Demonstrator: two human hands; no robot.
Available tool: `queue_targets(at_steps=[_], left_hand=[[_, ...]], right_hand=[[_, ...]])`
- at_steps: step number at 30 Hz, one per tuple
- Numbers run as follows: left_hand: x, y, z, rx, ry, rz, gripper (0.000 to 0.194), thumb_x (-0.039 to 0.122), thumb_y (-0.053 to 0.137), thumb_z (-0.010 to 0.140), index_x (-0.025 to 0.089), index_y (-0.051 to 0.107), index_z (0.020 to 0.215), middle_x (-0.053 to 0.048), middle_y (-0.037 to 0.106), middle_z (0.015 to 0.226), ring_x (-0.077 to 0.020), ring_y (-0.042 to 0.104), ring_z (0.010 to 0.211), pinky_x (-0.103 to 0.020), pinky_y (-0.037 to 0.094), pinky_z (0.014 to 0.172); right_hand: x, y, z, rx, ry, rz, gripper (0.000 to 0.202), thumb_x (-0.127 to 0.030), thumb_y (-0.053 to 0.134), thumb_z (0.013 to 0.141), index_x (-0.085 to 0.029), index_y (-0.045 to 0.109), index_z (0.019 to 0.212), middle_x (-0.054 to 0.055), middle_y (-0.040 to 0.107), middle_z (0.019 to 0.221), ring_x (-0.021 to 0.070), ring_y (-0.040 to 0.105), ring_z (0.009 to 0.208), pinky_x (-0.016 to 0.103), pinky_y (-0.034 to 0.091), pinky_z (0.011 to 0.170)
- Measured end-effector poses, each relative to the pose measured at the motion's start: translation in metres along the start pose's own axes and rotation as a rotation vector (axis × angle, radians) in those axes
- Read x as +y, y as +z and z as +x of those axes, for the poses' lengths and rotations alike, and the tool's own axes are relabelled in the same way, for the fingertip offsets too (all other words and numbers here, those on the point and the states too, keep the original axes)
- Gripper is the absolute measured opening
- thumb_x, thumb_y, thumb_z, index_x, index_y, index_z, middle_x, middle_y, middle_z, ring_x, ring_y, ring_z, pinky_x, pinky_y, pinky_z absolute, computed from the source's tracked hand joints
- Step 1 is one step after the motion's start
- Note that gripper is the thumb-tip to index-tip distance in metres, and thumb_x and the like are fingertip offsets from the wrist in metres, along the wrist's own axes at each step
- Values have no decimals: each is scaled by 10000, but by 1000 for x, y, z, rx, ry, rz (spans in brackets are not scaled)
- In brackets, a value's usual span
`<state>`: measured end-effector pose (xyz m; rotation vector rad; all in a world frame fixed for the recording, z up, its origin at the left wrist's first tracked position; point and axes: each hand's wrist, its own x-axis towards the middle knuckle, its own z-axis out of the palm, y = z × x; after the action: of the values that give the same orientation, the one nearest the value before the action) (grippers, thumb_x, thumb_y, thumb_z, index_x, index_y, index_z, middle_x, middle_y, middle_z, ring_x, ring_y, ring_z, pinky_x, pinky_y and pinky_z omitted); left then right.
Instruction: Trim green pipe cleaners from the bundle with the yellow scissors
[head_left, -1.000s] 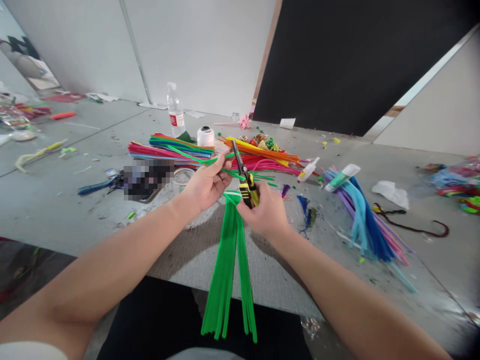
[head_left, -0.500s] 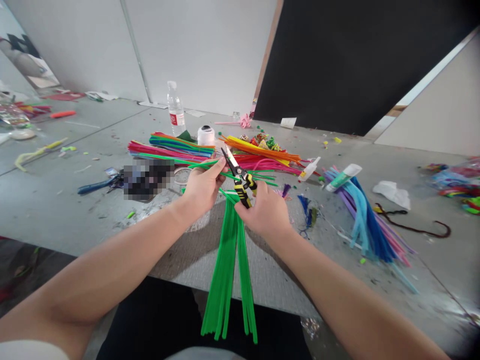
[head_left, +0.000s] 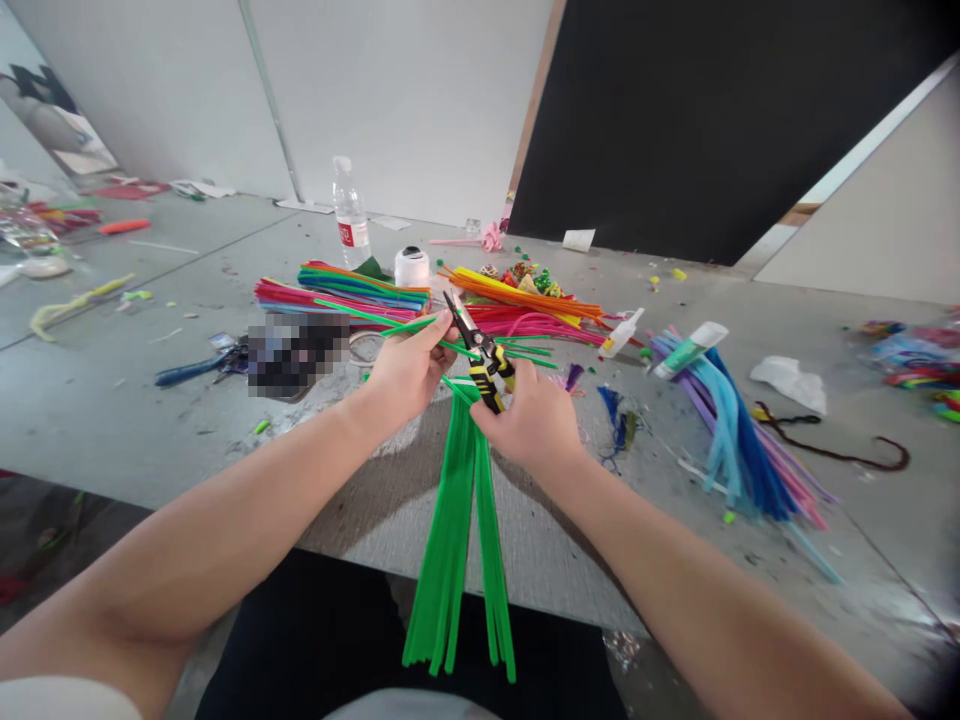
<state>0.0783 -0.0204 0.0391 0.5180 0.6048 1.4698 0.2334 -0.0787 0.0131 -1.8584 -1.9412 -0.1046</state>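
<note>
Pinching a green stem (head_left: 390, 325) in my left hand (head_left: 409, 372) while my right hand (head_left: 534, 420) grips open scissors (head_left: 480, 355), I risk nicking my fingers (head_left: 442, 322) beside the blades.

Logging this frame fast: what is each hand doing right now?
Left hand: closed, pinching green pipe cleaners.
Right hand: closed around the handles of yellow-and-black cutters, blades at the green stems.

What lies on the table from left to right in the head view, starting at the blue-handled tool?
blue-handled tool → left hand → yellow-and-black cutters → right hand → white glue bottle → green-and-white tube → crumpled white paper
</note>
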Motion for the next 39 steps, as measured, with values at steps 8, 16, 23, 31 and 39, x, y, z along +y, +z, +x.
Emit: queue_targets(at_steps=[8,16,23,31,39], left_hand=[[-2,-2,-2,1,78,48,224,128,921,733,160,702,769,27,713,700,-82,678,666,-205,512,664],[-3,-1,-3,-5,112,37,255,128,932,726,167,680,734,48,696,677,-69,670,655,-209,525,708],[-2,1,-3,-19,103,33,219,119,909,746,162,694,745,33,709,698,-80,677,666,-226,541,730],[4,-4,5,-52,76,29,220,136,920,733,154,707,784,12,737,763,-82,684,698,-206,515,669],[4,-6,6,-147,60,80,210,157,915,731,157,709,775,-4,738,785,-92,680,719,-212,503,665]], right_hand=[[-2,0,0,33,-10,-8,477,-455,633,805,-152,575,1169,203,745,1046,372,713,892,383,452,664],[-3,1,-2,41,-17,11,465,-448,644,810,-165,585,1174,189,756,1035,359,720,888,379,465,672],[-5,-1,-2,-5,5,-16,394,-416,635,845,-166,600,1147,173,759,992,330,715,822,366,441,646],[1,-2,2,-87,62,400,190,-406,621,810,-241,540,859,37,674,703,219,601,624,320,352,568],[10,1,4,-29,61,382,376,-419,688,758,-208,622,1061,117,758,952,300,681,842,371,448,693]])
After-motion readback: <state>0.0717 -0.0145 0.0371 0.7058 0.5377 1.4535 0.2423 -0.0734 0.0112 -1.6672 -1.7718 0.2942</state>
